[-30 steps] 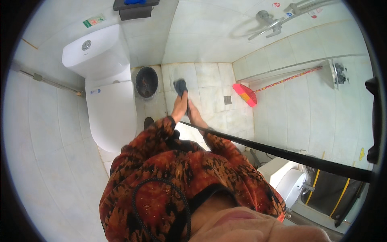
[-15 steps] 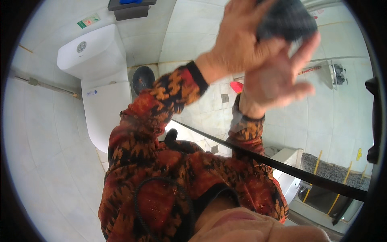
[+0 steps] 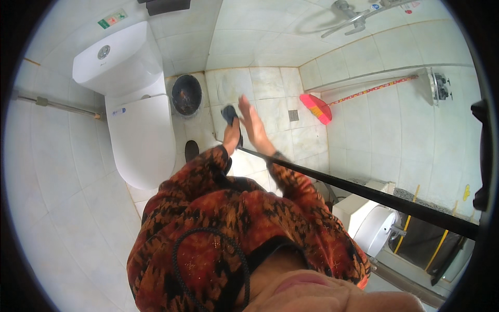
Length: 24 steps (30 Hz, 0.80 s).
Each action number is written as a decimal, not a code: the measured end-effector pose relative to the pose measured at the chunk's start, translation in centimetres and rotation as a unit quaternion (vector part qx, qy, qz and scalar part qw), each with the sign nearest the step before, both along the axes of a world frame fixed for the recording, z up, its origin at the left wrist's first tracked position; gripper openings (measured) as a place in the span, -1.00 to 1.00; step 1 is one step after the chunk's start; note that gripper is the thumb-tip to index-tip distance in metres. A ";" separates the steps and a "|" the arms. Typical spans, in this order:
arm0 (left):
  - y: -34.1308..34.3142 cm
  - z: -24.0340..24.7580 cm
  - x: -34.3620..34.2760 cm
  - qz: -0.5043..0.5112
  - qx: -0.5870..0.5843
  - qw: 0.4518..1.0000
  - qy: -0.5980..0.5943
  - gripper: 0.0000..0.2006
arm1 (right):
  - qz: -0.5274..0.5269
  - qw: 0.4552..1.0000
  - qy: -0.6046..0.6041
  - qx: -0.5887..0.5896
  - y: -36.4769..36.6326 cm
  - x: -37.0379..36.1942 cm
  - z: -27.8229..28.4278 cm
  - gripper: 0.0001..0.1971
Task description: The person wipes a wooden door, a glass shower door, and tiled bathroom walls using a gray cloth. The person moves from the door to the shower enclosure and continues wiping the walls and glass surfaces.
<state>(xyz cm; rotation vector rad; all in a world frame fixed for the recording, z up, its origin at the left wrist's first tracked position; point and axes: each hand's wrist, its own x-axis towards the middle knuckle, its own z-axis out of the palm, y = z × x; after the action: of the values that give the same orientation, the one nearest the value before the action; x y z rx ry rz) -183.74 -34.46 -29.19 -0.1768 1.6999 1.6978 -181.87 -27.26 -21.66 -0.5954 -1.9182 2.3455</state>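
My left hand [image 3: 232, 139] is low in front of me, closed around a dark grey cloth [image 3: 228, 114]. Part of the cloth sticks out past the fingers. Close by on its right, my right hand [image 3: 253, 125] is stretched out flat with its fingers extended, holding nothing I can see. A narrow gap shows between the two hands at the fingertips. Both wrists are near the left end of a long black bar [image 3: 332, 178], which runs off to the right. Whether either hand touches the bar, I cannot tell.
On the left stand a white toilet [image 3: 143, 143] and a dark bin [image 3: 187, 96] with waste inside. A black slipper [image 3: 192, 151] is on the floor. A pink broom [image 3: 316, 108] leans at the right wall, beyond a floor drain [image 3: 293, 115]. A washbasin [image 3: 373, 229] sits lower right.
Both hands have dropped from high up near the camera to low in front of me, shifting left and closer together. The cloth has come down with the left hand.
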 end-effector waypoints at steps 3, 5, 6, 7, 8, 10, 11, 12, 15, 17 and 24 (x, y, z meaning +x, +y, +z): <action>-2.2 1.5 2.0 -0.088 0.024 0.987 -0.133 -0.42 | -0.003 0.999 -0.041 -0.029 -1.1 4.6 -0.8 -0.28; -3.0 5.0 1.6 -0.119 0.042 0.988 -0.086 -0.44 | -0.006 0.998 -0.053 -0.027 -1.4 5.7 1.0 -0.28; -2.8 7.3 1.6 -0.082 0.066 0.993 -0.057 -0.46 | -0.009 0.998 -0.057 -0.020 -1.6 6.0 2.6 -0.27; -3.1 9.7 1.5 -0.069 0.111 0.991 0.009 -0.52 | -0.034 0.995 -0.091 -0.019 -1.8 6.1 4.6 -0.27; -3.3 12.1 1.5 -0.044 0.157 0.984 0.069 -0.54 | -0.007 0.999 0.038 0.014 -2.3 6.4 6.8 -0.21; -3.4 16.6 0.8 -0.009 0.255 0.945 0.205 -0.53 | -0.012 0.987 0.139 0.079 -2.3 4.7 11.5 -0.12; -3.0 18.6 -0.1 0.004 0.305 0.910 0.280 -0.51 | -0.023 0.969 0.211 0.123 -2.2 3.3 13.7 -0.10; -2.6 20.5 -1.3 0.009 0.288 0.873 0.392 -0.47 | -0.024 0.951 0.264 0.157 -1.9 2.0 16.2 -0.09; -0.5 25.4 -6.3 0.033 0.259 0.707 0.657 -0.36 | -0.057 0.898 0.426 0.099 -1.4 -3.7 21.2 -0.21; 1.9 28.0 -9.9 0.136 0.273 0.642 0.704 -0.40 | -0.133 0.903 0.389 0.123 -1.0 -7.2 22.6 -0.34; 4.5 20.3 -16.8 0.117 0.250 0.900 0.338 -0.55 | -0.004 0.937 0.338 0.090 1.1 -12.1 15.6 -0.29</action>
<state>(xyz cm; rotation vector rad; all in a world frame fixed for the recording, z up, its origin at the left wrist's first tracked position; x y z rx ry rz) -200.54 -29.91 -8.93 0.5305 1.6596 2.5193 -193.97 -26.12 -6.07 0.2070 -1.7387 1.9554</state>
